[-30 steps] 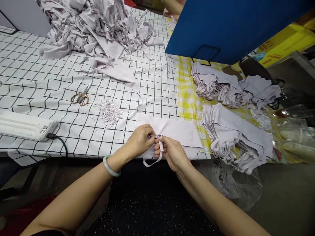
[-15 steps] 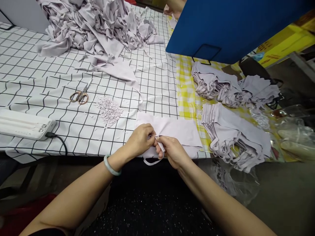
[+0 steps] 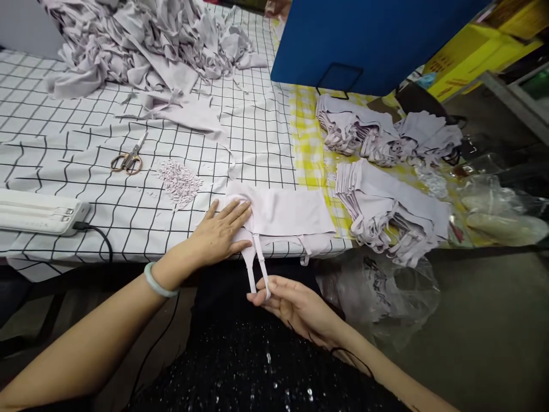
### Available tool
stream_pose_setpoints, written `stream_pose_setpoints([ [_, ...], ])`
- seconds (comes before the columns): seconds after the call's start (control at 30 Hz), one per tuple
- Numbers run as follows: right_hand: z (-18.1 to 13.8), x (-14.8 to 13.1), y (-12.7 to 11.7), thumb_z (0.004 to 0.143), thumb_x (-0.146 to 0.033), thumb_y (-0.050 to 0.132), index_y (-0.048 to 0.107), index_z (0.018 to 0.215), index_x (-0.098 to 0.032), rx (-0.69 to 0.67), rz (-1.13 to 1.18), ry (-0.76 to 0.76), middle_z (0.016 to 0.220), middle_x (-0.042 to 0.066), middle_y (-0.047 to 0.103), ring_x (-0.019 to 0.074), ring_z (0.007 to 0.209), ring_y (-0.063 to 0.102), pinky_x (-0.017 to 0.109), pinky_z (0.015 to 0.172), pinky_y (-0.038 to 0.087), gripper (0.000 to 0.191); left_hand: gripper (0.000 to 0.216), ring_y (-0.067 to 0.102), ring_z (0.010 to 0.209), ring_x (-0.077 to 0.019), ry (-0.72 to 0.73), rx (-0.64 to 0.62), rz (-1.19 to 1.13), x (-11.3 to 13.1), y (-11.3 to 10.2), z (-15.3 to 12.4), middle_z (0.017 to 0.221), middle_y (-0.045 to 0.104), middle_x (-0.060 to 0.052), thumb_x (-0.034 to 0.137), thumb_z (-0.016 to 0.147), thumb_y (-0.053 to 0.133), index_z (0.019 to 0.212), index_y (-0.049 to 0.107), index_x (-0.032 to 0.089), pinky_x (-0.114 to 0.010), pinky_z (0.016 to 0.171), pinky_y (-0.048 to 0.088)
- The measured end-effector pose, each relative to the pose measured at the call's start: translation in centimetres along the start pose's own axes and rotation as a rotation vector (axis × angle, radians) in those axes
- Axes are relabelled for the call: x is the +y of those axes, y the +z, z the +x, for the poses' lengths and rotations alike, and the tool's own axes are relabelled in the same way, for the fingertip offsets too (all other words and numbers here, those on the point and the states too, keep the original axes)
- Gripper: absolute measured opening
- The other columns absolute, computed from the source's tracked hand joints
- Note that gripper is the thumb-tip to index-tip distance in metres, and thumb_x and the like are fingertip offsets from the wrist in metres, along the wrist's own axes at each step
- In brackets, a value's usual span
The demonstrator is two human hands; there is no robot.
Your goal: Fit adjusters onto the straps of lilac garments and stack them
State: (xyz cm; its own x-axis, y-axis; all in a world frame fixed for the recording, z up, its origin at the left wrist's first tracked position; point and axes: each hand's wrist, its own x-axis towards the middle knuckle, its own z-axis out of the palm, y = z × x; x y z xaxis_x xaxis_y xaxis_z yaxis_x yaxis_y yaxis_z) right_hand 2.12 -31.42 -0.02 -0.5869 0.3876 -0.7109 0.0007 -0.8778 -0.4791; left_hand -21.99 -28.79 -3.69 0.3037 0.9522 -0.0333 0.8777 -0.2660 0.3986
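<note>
Left hand: the left hand (image 3: pixel 221 234) lay palm down on the left end of the pale garment (image 3: pixel 291 212), its fingers spread wide and gripping nothing.
Right hand: the right hand (image 3: pixel 295 303) was off the counter's front edge, fingers and thumb closed on the looped end of a strap (image 3: pixel 262 263).
Strap: it ran from the garment toward the person, its two sides slightly apart.
Garment: it lay along the front edge of the counter (image 3: pixel 261 137), on the white checked cloth, its right end reaching the yellow checked cloth (image 3: pixel 306 143); another short strap drooped at the front edge.
Wrist: a pale green bangle (image 3: pixel 156 280) circled the left one.
Scissors: the scissors (image 3: pixel 128 160) lay beyond the left hand, blades pointing away from the person.
Scraps: a heap of small clippings (image 3: pixel 180 183) sat between scissors and garment.
White device: the white device (image 3: pixel 38 212) rested at far left, a black cable (image 3: pixel 100 233) plugged into it.
Stacks: two stacks of similar pieces, a nearer one (image 3: pixel 394 200) and a farther one (image 3: pixel 381 126), lay on the yellow cloth.
Back: a large tangled cloth pile (image 3: pixel 150 46) stood left of a blue panel (image 3: pixel 355 46).
</note>
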Motion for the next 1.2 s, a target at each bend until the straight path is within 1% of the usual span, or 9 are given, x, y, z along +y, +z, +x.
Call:
stream_pose_setpoints([
  [0.07,-0.4,0.8,-0.8,0.074,-0.042,0.080,0.070,0.095,-0.017,0.051,0.046,-0.050,0.098,0.009,0.075,0.0231,0.108,0.068,0.039,0.104,0.044,0.034,0.066,0.026,0.150,-0.0354,-0.010,-0.025,0.011,0.0,-0.5,0.0,0.161,0.033,-0.011,0.047,0.092,0.058,0.151,0.038,0.024,-0.061,0.121,0.007],
  [0.17,-1.1,-0.1,-3.3,0.075,-0.044,0.076,0.068,0.104,-0.022,0.309,-0.121,-0.338,0.109,0.009,0.072,0.0247,0.109,0.066,0.042,0.100,0.046,0.037,0.053,0.040,0.141,-0.0333,-0.022,-0.018,0.011,-0.5,-2.4,0.4,0.152,0.048,-0.011,0.047,0.093,0.055,0.140,0.052,0.023,-0.059,0.119,0.014],
  [0.33,1.1,-8.2,-8.8,0.081,-0.044,0.063,0.066,0.096,-0.021,0.748,-0.856,-0.880,0.097,0.009,0.067,0.0257,0.092,0.060,0.041,0.088,0.046,0.028,0.029,0.057,0.113,-0.0319,-0.304,0.263,0.127,-1.8,-6.5,3.6,0.119,0.068,-0.013,0.035,0.095,0.047,0.105,0.068,0.018,-0.052,0.100,0.037],
  [0.47,5.1,-15.3,-10.2,0.074,-0.034,0.064,0.060,0.072,-0.021,0.986,-1.245,-0.809,0.086,0.010,0.064,0.0279,0.089,0.059,0.040,0.083,0.044,0.014,0.031,0.052,0.112,-0.0363,-0.412,0.082,0.185,-2.0,-7.5,6.7,0.113,0.066,-0.016,0.043,0.082,0.064,0.100,0.066,0.018,-0.052,0.094,0.038],
  [0.57,6.5,-17.1,-11.1,0.071,-0.031,0.063,0.054,0.062,-0.022,0.921,-1.277,-0.691,0.074,0.006,0.063,0.0239,0.077,0.060,0.035,0.073,0.044,0.016,0.033,0.051,0.113,-0.0368,-0.427,-0.014,0.171,-2.2,-7.0,7.4,0.114,0.065,-0.015,0.042,0.077,0.068,0.099,0.064,0.018,-0.052,0.094,0.037],
  [0.77,6.6,-16.8,-13.2,0.072,-0.040,0.064,0.056,0.074,-0.022,0.929,-1.248,-0.722,0.081,0.005,0.063,0.0225,0.079,0.057,0.034,0.074,0.043,0.020,0.024,0.054,0.100,-0.0336,-0.458,-0.061,0.084,-3.4,-7.0,7.6,0.099,0.069,-0.011,0.041,0.074,0.067,0.085,0.061,0.021,-0.048,0.086,0.038],
  [1.03,8.2,-17.3,-12.2,0.068,-0.026,0.063,0.051,0.062,-0.023,0.831,-1.175,-0.766,0.069,-0.001,0.059,0.0188,0.070,0.054,0.032,0.072,0.042,0.013,0.010,0.055,0.079,-0.0251,-0.525,-0.119,-0.059,-2.0,-7.9,8.1,0.076,0.062,-0.005,0.024,0.069,0.061,0.067,0.051,0.020,-0.035,0.070,0.038],
  [1.13,7.3,-16.9,-10.9,0.070,-0.028,0.063,0.053,0.071,-0.024,0.744,-0.883,-0.826,0.067,-0.002,0.058,0.0174,0.066,0.054,0.031,0.069,0.044,0.011,0.007,0.053,0.066,-0.0197,-0.571,0.001,-0.297,-0.8,-8.5,6.0,0.068,0.058,-0.001,0.022,0.070,0.057,0.072,0.051,0.021,-0.031,0.060,0.037],
  [1.2,5.2,-16.5,-10.4,0.068,-0.031,0.070,0.060,0.083,-0.023,0.551,-0.554,-0.857,0.072,-0.002,0.062,0.0171,0.071,0.058,0.031,0.073,0.047,0.019,0.008,0.055,0.067,-0.0190,-0.493,0.112,-0.484,0.1,-9.2,4.2,0.070,0.060,-0.001,0.026,0.072,0.060,0.076,0.056,0.021,-0.030,0.059,0.040],
])
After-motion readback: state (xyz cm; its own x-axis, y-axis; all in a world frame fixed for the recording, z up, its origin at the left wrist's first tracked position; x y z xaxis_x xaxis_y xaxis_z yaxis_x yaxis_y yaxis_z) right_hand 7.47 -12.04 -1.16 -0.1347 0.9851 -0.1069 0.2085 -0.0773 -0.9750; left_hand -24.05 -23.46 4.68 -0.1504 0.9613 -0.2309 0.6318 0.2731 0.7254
